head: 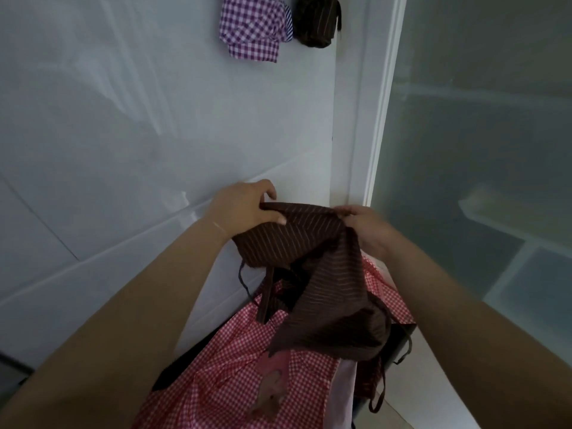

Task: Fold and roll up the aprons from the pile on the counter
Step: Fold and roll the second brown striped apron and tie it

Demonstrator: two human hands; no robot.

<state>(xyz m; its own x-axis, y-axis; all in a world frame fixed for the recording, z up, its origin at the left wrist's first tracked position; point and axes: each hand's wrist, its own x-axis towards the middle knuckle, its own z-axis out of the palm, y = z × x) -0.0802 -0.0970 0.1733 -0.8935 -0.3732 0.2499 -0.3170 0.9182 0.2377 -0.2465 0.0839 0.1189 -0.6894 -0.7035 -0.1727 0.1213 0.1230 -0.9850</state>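
A brown striped apron [312,267] is held up between both hands above the red checked apron [247,366]; its top edge is pinched by the left hand [244,207] and the right hand [363,226], arms extended forward.

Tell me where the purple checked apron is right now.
In the head view it lies folded at the far end of the white counter, top centre: the purple checked apron, directly left of a rolled brown striped apron.

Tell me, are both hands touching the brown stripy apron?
Touching. The head view shows the left hand and the right hand each pinching the top edge of the brown striped apron, fingers curled onto the cloth.
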